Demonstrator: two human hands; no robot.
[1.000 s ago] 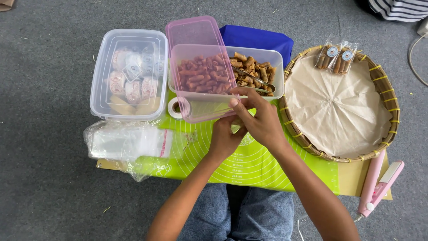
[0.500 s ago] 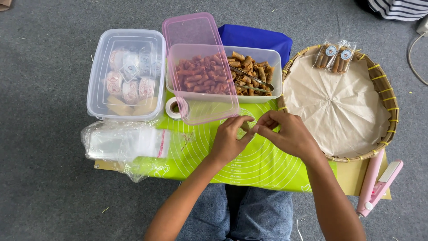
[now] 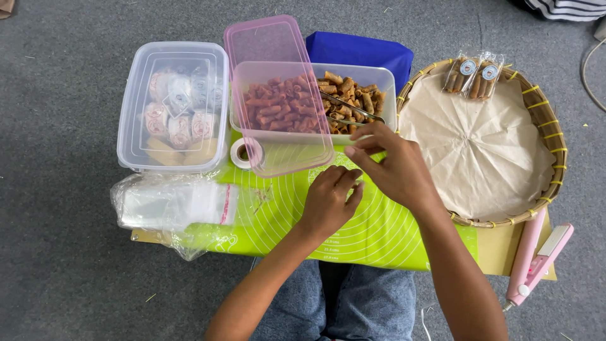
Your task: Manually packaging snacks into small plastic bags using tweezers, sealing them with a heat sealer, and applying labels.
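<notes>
Hands [image 3: 366, 183] together over green mat [image 3: 379, 233], beside open snack container [image 3: 379, 82].

Two small clear snack packets [image 3: 473, 74], each with brown rolls inside and a round blue-and-white sticker, lie side by side on the far rim of the woven tray [image 3: 549, 126]. A stack of empty clear bags [image 3: 170, 205] with a red strip lies left of the green mat [image 3: 372, 233], before a lidded clear box [image 3: 173, 107] of round-labelled wrapped pieces.
</notes>
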